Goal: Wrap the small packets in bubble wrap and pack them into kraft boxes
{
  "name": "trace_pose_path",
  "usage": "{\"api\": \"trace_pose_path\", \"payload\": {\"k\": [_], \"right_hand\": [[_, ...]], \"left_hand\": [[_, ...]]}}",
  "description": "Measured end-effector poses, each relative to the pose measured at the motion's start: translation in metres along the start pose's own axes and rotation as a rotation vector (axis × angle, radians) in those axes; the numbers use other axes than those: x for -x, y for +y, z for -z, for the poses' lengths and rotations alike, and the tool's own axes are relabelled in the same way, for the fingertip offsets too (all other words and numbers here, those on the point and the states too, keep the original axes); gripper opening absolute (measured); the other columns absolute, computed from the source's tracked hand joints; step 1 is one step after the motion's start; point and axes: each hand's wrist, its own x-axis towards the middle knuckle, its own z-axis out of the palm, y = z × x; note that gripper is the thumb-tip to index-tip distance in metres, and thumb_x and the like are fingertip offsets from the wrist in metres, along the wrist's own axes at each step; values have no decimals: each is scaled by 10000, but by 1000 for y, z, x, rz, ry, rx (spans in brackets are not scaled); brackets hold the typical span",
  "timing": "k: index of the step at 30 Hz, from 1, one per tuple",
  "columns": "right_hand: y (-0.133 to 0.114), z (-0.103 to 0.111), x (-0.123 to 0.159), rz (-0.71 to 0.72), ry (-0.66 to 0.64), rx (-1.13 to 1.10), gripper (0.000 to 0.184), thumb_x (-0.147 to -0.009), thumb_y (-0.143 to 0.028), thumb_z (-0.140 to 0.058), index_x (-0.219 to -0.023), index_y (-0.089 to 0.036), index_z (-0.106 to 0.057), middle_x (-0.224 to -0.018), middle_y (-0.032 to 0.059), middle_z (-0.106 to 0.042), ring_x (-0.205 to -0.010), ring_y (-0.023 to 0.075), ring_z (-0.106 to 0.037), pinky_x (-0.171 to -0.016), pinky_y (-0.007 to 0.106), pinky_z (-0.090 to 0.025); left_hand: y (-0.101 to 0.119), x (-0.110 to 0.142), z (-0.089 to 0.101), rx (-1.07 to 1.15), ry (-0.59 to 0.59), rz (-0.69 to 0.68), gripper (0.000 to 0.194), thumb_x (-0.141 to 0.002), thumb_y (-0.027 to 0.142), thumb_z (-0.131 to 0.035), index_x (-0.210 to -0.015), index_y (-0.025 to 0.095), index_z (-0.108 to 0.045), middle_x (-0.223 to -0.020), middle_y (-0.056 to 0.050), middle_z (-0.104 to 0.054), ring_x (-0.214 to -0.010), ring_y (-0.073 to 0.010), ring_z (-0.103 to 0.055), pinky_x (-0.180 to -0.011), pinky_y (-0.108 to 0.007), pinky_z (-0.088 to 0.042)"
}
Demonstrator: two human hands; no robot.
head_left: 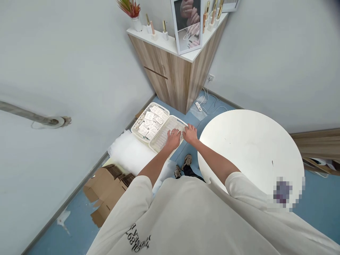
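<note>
My left hand (174, 139) is over a white plastic basket (153, 148), fingers spread and bent down onto the clear plastic pieces (161, 139) lying in rows inside it. A ring shows on one finger. At the basket's right corner, my right hand (190, 133) has its fingers curled over the rim; the fingertips are partly hidden. Touching this basket on the left is a second white basket (135, 131), filled with small white printed packets (151, 120).
White padding (127, 146) and flattened cardboard boxes (106, 189) lie at the left. A round white table (247, 141) stands close on my right. Ahead is a wood-grain cabinet (172, 74) bearing bottles and a framed picture (189, 30). Cables (209, 106) run along the floor.
</note>
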Motion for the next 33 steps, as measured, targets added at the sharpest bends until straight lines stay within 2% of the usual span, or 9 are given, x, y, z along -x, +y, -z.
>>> {"api": "trace_pose_path", "payload": {"k": [9,11,16,19,24,27,33], "right_hand": [[-14,-3,-6,-97,49,-51,301,-907,-225,-499,-1140,-155,-676,-1448,186,-473,-1342,349,-372,-1080,500,-315],[-19,-1,-5,-67,85,-20,288,-893,-204,-502,-1106,-145,-688,-1474,196,-452,-1373,357,-340,-1098,515,-287],[-27,6,4,114,146,95,285,-915,-169,-461,-1048,-117,-708,-1548,197,-386,-1453,351,-231,-1158,533,-182],[-29,10,7,173,126,116,316,-936,-154,-430,-1040,-116,-726,-1475,201,-475,-1418,341,-283,-1161,528,-165],[-32,14,6,208,25,87,334,-929,-139,-442,-1097,-142,-730,-1165,205,-681,-1270,347,-412,-1137,540,-166],[-34,13,5,199,3,110,332,-929,-163,-454,-1134,-157,-716,-1045,201,-722,-1193,353,-457,-1110,540,-179],[-34,9,2,185,-14,89,328,-930,-196,-458,-1136,-153,-710,-997,215,-731,-1151,368,-481,-1021,517,-235]], "left_hand": [[-3,17,-3,-1,-4,10,562,-955,153,-377,-1512,197,-442,-1563,-138,-419,-1473,-301,-319,-1195,-516,-203],[-3,18,-3,1,-21,18,593,-939,138,-386,-1527,201,-423,-1577,-132,-404,-1475,-302,-314,-1194,-521,-203],[-4,22,0,6,-52,30,653,-919,121,-396,-1563,220,-367,-1599,-116,-378,-1484,-302,-297,-1201,-527,-191],[-5,23,0,33,-55,25,673,-907,111,-397,-1568,229,-358,-1606,-110,-369,-1489,-306,-287,-1202,-543,-184],[-6,24,0,68,-71,32,686,-892,92,-387,-1563,232,-362,-1619,-98,-352,-1493,-311,-278,-1201,-566,-176],[-6,25,1,69,-80,28,698,-888,93,-400,-1569,234,-351,-1627,-98,-342,-1499,-312,-270,-1206,-566,-164],[-8,26,-1,84,-118,35,724,-873,90,-415,-1578,235,-330,-1647,-94,-305,-1514,-315,-244,-1210,-586,-152]]}}
